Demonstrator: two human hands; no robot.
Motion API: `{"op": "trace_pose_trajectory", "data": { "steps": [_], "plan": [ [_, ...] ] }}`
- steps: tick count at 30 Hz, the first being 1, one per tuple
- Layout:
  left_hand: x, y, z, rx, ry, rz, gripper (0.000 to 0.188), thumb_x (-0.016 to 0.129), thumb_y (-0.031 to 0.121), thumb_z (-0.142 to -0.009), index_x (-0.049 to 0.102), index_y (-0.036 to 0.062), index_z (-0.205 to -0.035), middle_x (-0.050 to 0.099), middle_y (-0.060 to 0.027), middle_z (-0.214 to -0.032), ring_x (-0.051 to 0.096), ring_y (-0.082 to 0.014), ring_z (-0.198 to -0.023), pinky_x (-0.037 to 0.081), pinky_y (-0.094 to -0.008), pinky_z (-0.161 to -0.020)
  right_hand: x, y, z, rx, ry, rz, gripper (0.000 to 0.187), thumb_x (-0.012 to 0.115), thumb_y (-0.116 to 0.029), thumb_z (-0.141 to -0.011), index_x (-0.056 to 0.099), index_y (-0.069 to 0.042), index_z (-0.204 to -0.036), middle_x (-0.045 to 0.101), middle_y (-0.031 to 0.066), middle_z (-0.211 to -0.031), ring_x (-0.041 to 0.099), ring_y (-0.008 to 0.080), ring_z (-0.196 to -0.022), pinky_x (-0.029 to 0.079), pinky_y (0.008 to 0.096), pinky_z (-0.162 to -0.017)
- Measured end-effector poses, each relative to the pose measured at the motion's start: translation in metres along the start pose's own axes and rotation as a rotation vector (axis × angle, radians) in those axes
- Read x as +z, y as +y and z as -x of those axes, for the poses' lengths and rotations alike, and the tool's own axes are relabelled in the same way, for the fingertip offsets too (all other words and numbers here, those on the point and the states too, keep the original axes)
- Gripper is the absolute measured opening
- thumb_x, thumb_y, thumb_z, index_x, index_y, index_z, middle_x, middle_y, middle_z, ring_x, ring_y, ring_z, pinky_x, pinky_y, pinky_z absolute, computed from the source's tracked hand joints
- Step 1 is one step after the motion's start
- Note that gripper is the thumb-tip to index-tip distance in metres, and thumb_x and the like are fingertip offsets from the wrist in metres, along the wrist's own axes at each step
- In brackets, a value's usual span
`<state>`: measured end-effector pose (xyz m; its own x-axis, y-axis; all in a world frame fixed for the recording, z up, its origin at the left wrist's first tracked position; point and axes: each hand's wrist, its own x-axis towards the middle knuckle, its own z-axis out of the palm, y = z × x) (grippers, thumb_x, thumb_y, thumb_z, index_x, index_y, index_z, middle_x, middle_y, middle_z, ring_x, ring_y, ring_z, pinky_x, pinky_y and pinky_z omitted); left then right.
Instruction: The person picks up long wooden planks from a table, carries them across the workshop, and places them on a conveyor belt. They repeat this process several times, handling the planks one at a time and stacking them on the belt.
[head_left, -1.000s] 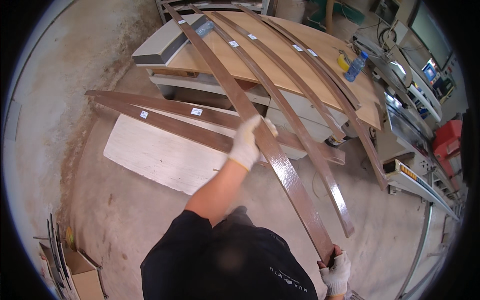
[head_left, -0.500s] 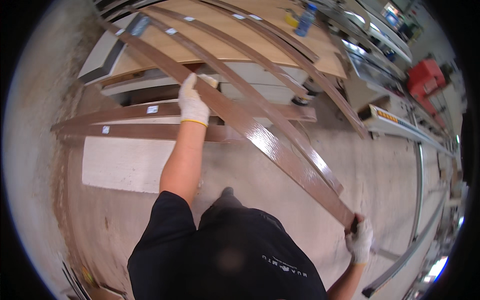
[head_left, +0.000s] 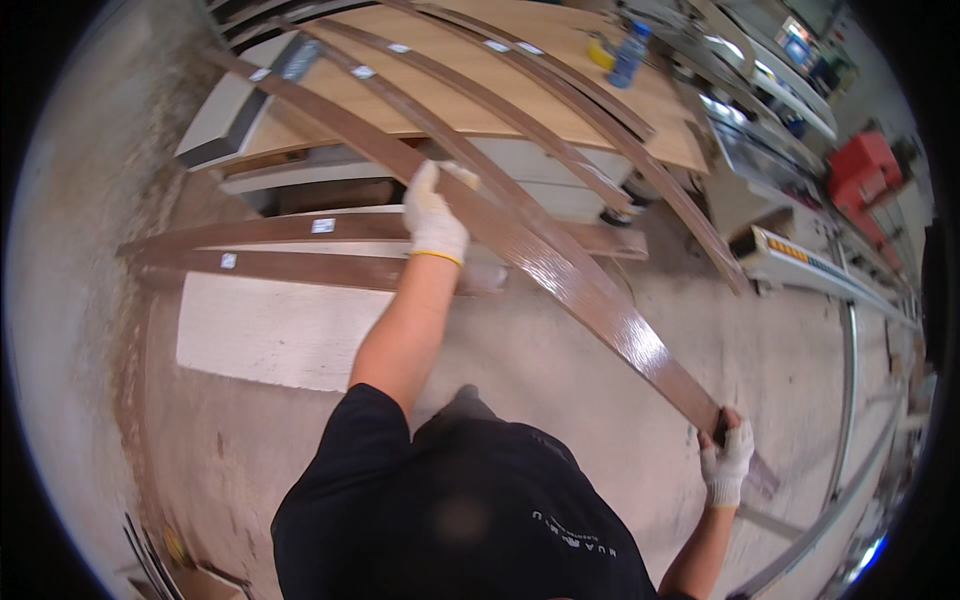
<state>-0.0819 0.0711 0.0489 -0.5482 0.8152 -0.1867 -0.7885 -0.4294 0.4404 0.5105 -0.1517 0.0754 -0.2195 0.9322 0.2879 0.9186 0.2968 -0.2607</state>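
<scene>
Nearest to us, the right hand (head_left: 727, 463), in a white glove, is closed around the low end of a long brown strip (head_left: 560, 283). The strip runs up and left from there, glossy along its middle. Further out, the left hand (head_left: 434, 213), also gloved, is clamped on the same strip partway along its length. Beyond the left hand the strip reaches onto the workbench (head_left: 455, 60), beside other brown strips (head_left: 520, 110). Two more strips (head_left: 290, 250) lie below the bench. A blue bottle (head_left: 630, 55) stands at the far edge.
</scene>
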Motion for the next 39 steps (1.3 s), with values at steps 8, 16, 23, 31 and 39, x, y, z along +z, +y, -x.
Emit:
{"op": "trace_pose_trajectory", "data": {
  "steps": [8, 16, 23, 31, 39],
  "plan": [
    [-0.039, 0.042, 0.029, -0.082, 0.179, -0.024, 0.022, 0.068, 0.025, -0.105, 0.062, 0.0055, -0.112, 0.066, -0.0123, -0.104, 0.068, -0.0309, -0.094, 0.061, -0.0497, -0.093, -0.008, -0.056, 0.029, -0.086, -0.32, -0.045, 0.077, 0.096, -0.023, -0.065, 0.067, -0.006, -0.134, 0.069, 0.0178, -0.109, 0.069, 0.04, -0.098, 0.057, 0.0495, -0.086],
    [-0.05, 0.048, 0.023, -0.083, 0.189, -0.018, 0.017, 0.069, 0.022, -0.103, 0.064, 0.0071, -0.107, 0.069, -0.0119, -0.101, 0.07, -0.0318, -0.095, 0.062, -0.0492, -0.093, 0.017, -0.103, -0.081, -0.215, -0.37, -0.117, 0.076, 0.093, -0.013, -0.071, 0.064, -0.002, -0.14, 0.068, 0.021, -0.13, 0.068, 0.0395, -0.118, 0.054, 0.0448, -0.101],
    [-0.068, 0.075, 0.051, -0.028, 0.014, 0.029, 0.02, 0.068, 0.016, -0.104, 0.061, -0.0028, -0.106, 0.07, -0.0155, -0.09, 0.072, -0.0311, -0.076, 0.064, -0.0461, -0.07, 0.131, -0.171, -0.156, 0.04, -0.373, -0.501, 0.099, 0.093, -0.002, -0.074, 0.046, -0.005, -0.161, 0.071, 0.0173, -0.13, 0.069, 0.0327, -0.118, 0.054, 0.0418, -0.103],
    [-0.009, 0.08, 0.078, -0.261, 0.1, -0.049, 0.02, 0.069, 0.017, -0.102, 0.064, -0.0017, -0.106, 0.072, -0.0135, -0.089, 0.073, -0.0292, -0.077, 0.065, -0.0462, -0.071, 0.074, -0.195, -0.157, 0.282, -0.673, -0.274, 0.069, 0.088, 0.001, -0.075, 0.059, 0.0, -0.137, 0.071, 0.0094, -0.099, 0.067, 0.0191, -0.084, 0.057, 0.0382, -0.075],
    [-0.122, 0.068, 0.047, -0.024, 0.017, -0.066, 0.02, 0.07, 0.025, -0.105, 0.07, 0.0058, -0.11, 0.074, -0.0118, -0.101, 0.075, -0.028, -0.092, 0.064, -0.0467, -0.089, 0.181, -0.21, -0.201, 0.06, -0.748, -0.49, 0.038, 0.078, -0.009, -0.079, 0.059, 0.005, -0.108, 0.063, 0.0234, -0.084, 0.064, 0.0345, -0.077, 0.054, 0.044, -0.074]
  ]
}}
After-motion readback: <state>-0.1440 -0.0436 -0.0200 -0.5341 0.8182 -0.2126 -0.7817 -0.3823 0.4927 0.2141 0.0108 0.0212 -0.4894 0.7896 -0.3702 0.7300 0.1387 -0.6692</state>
